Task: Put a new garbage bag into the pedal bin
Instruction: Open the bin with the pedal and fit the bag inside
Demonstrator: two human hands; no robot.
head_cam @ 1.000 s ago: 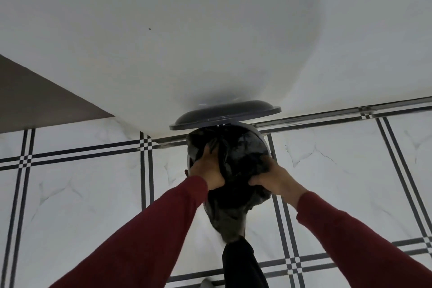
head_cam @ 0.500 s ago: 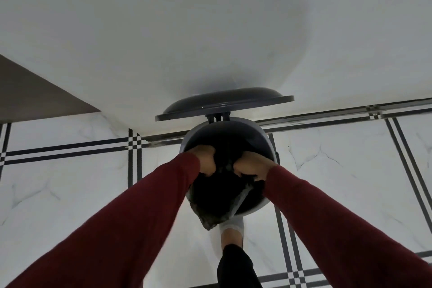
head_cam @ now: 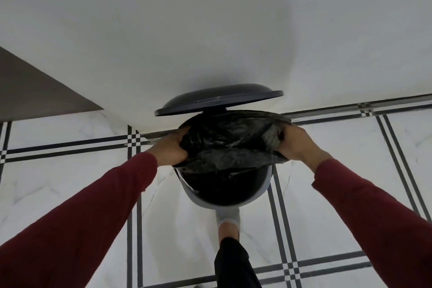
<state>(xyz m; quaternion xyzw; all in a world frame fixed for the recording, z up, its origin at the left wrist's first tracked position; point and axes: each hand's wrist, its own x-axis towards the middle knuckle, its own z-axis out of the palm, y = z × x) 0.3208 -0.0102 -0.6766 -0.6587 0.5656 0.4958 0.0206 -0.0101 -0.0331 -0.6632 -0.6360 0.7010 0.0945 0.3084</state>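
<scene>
Head view, looking steeply down. Nearest the viewer, a leg in a black trouser (head_cam: 236,264) ends in a foot in a pale grey sock (head_cam: 228,218), set at the near base of the bin; whether it presses the pedal cannot be told, since the pedal is hidden. Two dark red sleeves (head_cam: 77,222) reach forward from the lower corners.

The white round plastic pedal bin (head_cam: 261,190) stands on a white marble-look tiled floor (head_cam: 58,170) with black double-line borders. A crumpled black plastic garbage bag (head_cam: 229,145) lies across the bin's mouth — stretched wide between the hands, its lower part sunk into the dark interior, its near edge not yet folded over the rim.

The left hand (head_cam: 169,149) clenches the bag's left edge, fingers curled into the plastic; the right hand (head_cam: 295,141) grasps the right edge likewise, pulled out past the bin's right side.

Just beyond, the dark grey domed plastic lid (head_cam: 218,99) stands raised, hinged at the far side. Behind it rises a plain white wall (head_cam: 210,18); a brown panel (head_cam: 35,93) occupies the far left.
</scene>
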